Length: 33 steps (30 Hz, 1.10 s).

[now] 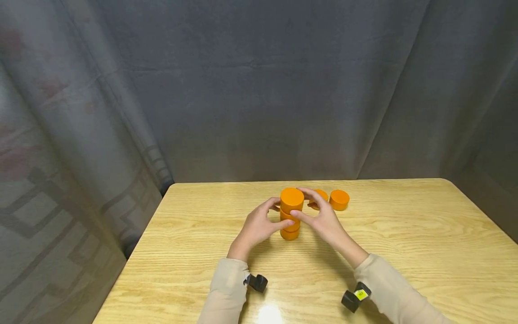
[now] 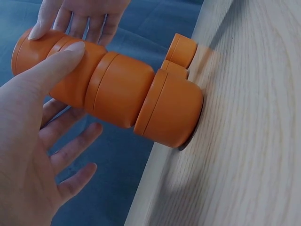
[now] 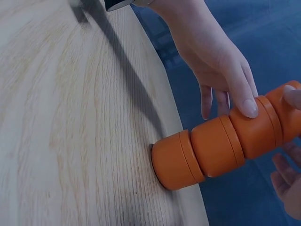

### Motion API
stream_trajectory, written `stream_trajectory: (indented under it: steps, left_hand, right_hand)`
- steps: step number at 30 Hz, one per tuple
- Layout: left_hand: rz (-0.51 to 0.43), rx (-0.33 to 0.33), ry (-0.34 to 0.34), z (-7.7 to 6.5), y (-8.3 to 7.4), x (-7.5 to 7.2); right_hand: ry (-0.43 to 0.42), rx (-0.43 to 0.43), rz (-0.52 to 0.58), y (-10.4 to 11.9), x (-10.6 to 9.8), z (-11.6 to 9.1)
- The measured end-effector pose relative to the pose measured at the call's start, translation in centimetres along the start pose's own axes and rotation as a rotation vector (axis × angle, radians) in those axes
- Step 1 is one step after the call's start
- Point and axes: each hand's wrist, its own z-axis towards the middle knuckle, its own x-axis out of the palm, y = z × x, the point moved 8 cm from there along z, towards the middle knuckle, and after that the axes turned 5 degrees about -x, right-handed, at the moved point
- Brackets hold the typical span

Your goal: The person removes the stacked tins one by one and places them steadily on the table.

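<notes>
Several small orange lidded jars stand one on another in an upright stack on the wooden table, with the bottom jar [image 2: 171,110] on the tabletop. Around the jar just below the top, my left hand [image 1: 257,226] has its thumb on the near side and fingers reaching behind. My right hand [image 1: 327,223] grips the top jar [image 1: 292,198] between thumb and fingers. In the right wrist view, the left thumb presses the side of the upper jar [image 3: 256,132]. The lower jar [image 3: 214,147] is free of both hands.
Two more orange jars, one [image 1: 339,200] in full view and another [image 1: 322,195] partly behind my right hand, stand at the table's back right. Grey curtains [image 1: 259,99] hang behind the wooden table [image 1: 194,243] and along its sides. Each wrist carries a small black camera [image 1: 259,282].
</notes>
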Motion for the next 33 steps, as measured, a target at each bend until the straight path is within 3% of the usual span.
stream_trajectory:
  steps: [33]
  left_hand:
    - [0.019,-0.021,-0.001,0.1,0.1,0.0]
  right_hand:
    - [-0.073,0.007,0.008,-0.1,-1.2,-0.6]
